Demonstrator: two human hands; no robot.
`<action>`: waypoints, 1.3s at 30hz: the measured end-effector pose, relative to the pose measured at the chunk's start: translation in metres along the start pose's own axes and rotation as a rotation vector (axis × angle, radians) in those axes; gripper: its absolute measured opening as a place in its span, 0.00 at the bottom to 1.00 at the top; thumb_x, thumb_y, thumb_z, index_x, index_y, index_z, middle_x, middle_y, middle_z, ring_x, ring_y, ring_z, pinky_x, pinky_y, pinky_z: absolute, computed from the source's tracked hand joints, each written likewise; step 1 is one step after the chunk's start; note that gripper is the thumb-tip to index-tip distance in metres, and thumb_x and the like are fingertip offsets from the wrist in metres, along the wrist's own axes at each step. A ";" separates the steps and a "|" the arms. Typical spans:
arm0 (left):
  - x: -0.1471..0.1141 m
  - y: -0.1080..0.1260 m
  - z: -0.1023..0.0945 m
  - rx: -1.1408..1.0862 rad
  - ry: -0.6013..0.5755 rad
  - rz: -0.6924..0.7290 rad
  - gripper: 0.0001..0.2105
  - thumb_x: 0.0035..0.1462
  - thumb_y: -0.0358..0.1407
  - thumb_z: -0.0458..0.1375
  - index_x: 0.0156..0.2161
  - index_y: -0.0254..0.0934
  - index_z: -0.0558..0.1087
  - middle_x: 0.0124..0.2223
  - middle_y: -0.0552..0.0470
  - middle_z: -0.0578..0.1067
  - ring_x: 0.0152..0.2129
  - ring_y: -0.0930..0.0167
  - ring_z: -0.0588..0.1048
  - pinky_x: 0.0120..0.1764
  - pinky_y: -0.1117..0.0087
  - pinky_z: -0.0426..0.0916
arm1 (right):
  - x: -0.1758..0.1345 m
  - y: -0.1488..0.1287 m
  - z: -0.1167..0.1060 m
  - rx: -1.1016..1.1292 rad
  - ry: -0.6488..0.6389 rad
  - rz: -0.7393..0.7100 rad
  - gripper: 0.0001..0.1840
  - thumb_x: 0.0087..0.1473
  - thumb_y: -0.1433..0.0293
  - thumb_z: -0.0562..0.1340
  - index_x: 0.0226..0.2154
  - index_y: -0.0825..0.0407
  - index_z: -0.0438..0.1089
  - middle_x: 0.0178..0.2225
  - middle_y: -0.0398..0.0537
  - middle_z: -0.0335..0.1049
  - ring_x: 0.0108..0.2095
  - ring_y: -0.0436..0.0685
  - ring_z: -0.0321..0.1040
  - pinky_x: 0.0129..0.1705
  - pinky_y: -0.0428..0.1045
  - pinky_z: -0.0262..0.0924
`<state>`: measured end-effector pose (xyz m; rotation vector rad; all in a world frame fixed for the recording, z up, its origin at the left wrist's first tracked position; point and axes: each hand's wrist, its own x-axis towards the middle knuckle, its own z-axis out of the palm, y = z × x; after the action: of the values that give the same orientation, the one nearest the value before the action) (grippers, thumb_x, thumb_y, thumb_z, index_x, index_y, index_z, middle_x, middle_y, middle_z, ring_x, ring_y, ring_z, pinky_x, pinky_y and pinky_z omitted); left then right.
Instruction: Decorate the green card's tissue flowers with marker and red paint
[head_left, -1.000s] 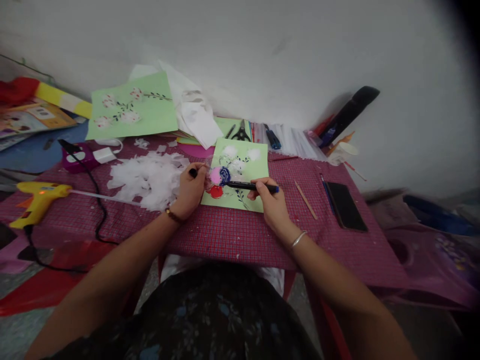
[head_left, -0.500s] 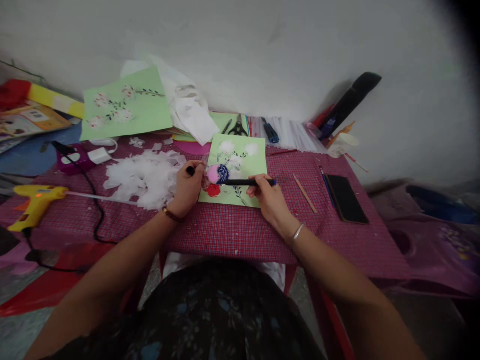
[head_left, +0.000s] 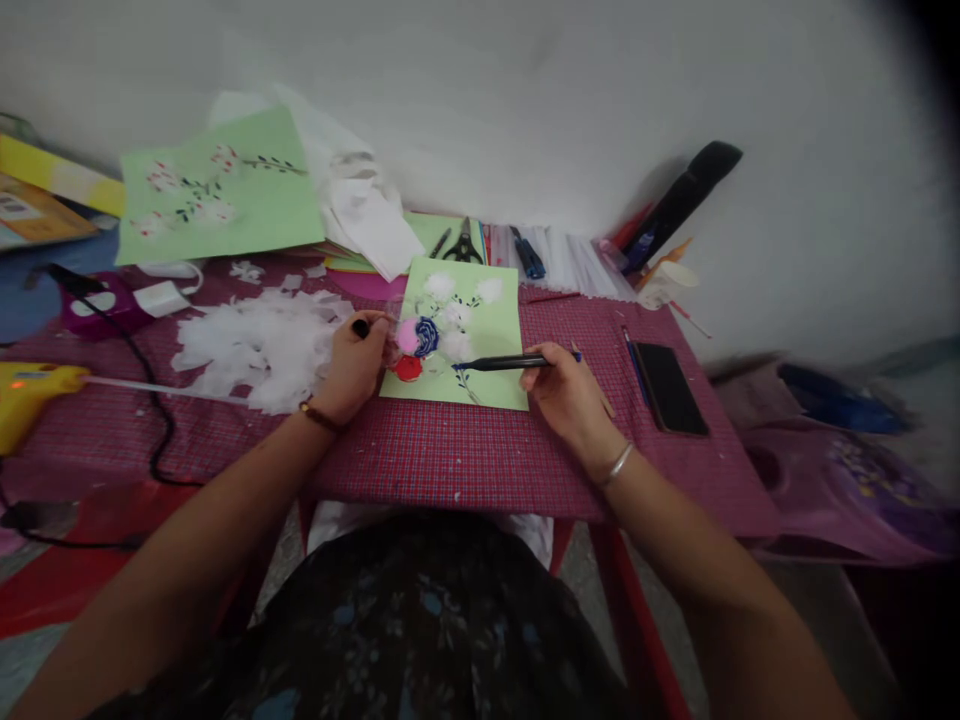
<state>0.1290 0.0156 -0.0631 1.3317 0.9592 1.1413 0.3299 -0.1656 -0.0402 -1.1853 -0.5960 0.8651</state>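
Note:
My right hand point(head_left: 564, 395) is closed round a slim black marker point(head_left: 510, 362) with a blue back end. Its blue tip touches or hovers just over a painted leaf sprig low on the green paper point(head_left: 495, 385); contact cannot be made out. White flower shapes and dark blue leaves cover this sheet. My left hand point(head_left: 358, 365) is closed, with a black cap-like piece point(head_left: 361, 328) sticking out of it. Its fingertips pinch the edge of a clear palette with pink point(head_left: 407, 336), blue point(head_left: 427, 337) and red point(head_left: 409, 369) round patches, over the paper's left side.
White petal-like scraps point(head_left: 259, 345) are heaped left of my left hand. A yellow glue gun point(head_left: 37, 385) lies at the left with its black cord trailing. A second painted green sheet point(head_left: 214, 190) leans at the back. Scissors point(head_left: 465, 240), a cutter point(head_left: 529, 255) and a phone point(head_left: 670, 388) lie around.
The marker's tip has moved from beside the blue patch to the leaf sprig on the paper, my right hand shifting right. The view has turned slightly, sliding things left.

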 end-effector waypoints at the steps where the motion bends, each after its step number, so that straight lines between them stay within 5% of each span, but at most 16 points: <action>1: 0.001 0.000 0.000 -0.010 0.007 -0.013 0.02 0.55 0.32 0.57 0.31 0.39 0.71 0.22 0.58 0.67 0.14 0.76 0.65 0.18 0.74 0.60 | -0.001 0.000 -0.007 -0.022 -0.016 -0.018 0.09 0.50 0.61 0.62 0.27 0.49 0.71 0.17 0.41 0.67 0.20 0.51 0.63 0.26 0.48 0.58; 5: 0.003 0.001 0.002 -0.036 0.017 -0.043 0.03 0.55 0.30 0.56 0.31 0.39 0.70 0.21 0.59 0.67 0.14 0.75 0.65 0.17 0.74 0.60 | -0.002 0.006 -0.021 -0.092 -0.071 -0.033 0.05 0.48 0.65 0.63 0.27 0.49 0.72 0.18 0.40 0.69 0.21 0.51 0.65 0.27 0.48 0.59; 28: 0.000 0.008 0.005 -0.011 0.009 -0.076 0.02 0.55 0.31 0.56 0.31 0.39 0.68 0.22 0.59 0.67 0.14 0.76 0.64 0.16 0.74 0.59 | 0.004 0.019 -0.017 -0.320 -0.092 -0.088 0.04 0.50 0.66 0.62 0.29 0.49 0.71 0.18 0.39 0.71 0.22 0.52 0.68 0.31 0.49 0.62; 39: -0.002 0.013 0.005 -0.001 -0.013 -0.079 0.03 0.55 0.29 0.54 0.32 0.37 0.69 0.22 0.60 0.67 0.14 0.77 0.65 0.17 0.74 0.60 | 0.005 0.014 -0.017 -0.171 -0.022 -0.059 0.04 0.45 0.67 0.61 0.26 0.50 0.71 0.17 0.39 0.67 0.20 0.50 0.63 0.26 0.47 0.55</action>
<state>0.1326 0.0110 -0.0503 1.2880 0.9931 1.0720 0.3419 -0.1686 -0.0589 -1.3073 -0.7301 0.7901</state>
